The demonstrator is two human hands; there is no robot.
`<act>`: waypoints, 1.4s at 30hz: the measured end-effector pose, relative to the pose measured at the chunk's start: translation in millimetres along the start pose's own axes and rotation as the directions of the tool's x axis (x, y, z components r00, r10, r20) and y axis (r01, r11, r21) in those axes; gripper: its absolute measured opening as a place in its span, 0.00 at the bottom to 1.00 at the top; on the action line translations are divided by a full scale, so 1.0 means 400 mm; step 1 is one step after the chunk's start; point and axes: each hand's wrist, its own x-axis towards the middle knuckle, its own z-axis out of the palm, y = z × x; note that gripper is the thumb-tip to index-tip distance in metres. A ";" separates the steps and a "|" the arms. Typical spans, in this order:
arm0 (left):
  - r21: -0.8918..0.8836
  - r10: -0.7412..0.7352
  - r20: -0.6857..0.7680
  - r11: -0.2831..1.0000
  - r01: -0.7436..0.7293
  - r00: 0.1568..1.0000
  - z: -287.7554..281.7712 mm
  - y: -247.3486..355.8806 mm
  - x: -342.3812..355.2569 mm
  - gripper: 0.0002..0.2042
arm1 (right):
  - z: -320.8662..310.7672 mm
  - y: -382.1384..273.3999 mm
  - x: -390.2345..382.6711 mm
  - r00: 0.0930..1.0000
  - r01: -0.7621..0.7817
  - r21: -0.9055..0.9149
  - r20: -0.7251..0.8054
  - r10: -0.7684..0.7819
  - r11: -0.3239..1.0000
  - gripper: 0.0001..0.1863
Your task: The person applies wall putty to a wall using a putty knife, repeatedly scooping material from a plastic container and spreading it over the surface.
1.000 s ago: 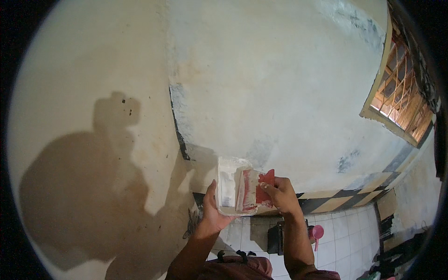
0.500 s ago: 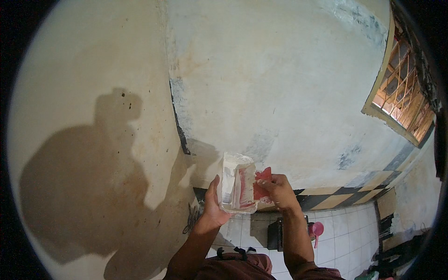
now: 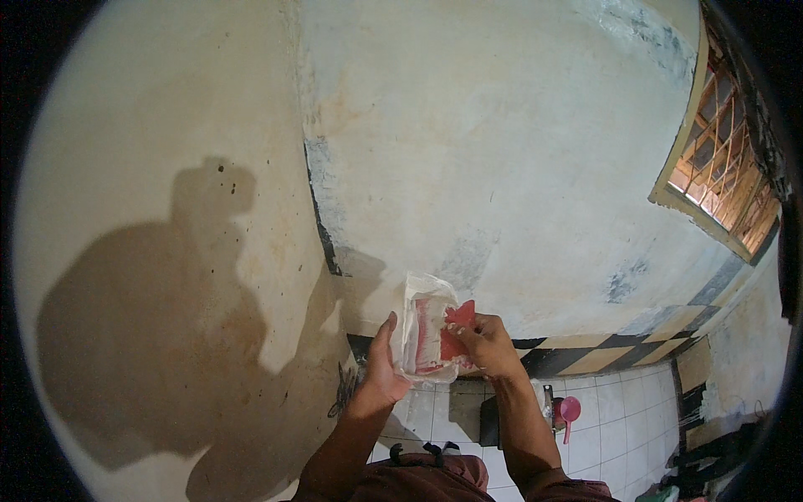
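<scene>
My left hand grips a translucent plastic tub from its left side and underside, tilted toward me. White paste coats its rim and walls. In my right hand is a red plastic putty spreader, pinched between thumb and fingers. Its wide blade reaches into the tub and lies close to the left inner wall, with white paste smeared across it. Part of the spreader's grip is hidden by my fingers.
A pale patched wall faces me, with a checkered band low down. Left, another wall carries my shadow. A barred window is at right. On the white tile floor are a pink dipper and black box.
My right hand has shifted a little left, carrying the spreader's blade farther across the inside of the tub. The left hand and tub have stayed nearly in place.
</scene>
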 end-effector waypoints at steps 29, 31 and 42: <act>-0.093 -0.180 -0.039 0.980 0.176 0.983 -0.118 -0.035 0.031 0.30 | -0.021 0.021 0.010 0.992 0.051 0.666 -0.121 0.040 0.745 0.20; -0.087 -0.154 -0.029 0.985 0.151 0.988 -0.116 -0.028 0.028 0.31 | -0.017 0.043 0.008 0.993 0.022 0.732 -0.094 0.069 0.681 0.16; 0.001 -0.071 -0.088 0.997 0.072 0.994 -0.114 0.012 -0.027 0.33 | 0.053 -0.138 0.194 0.843 0.527 0.611 -0.291 -0.452 0.590 0.20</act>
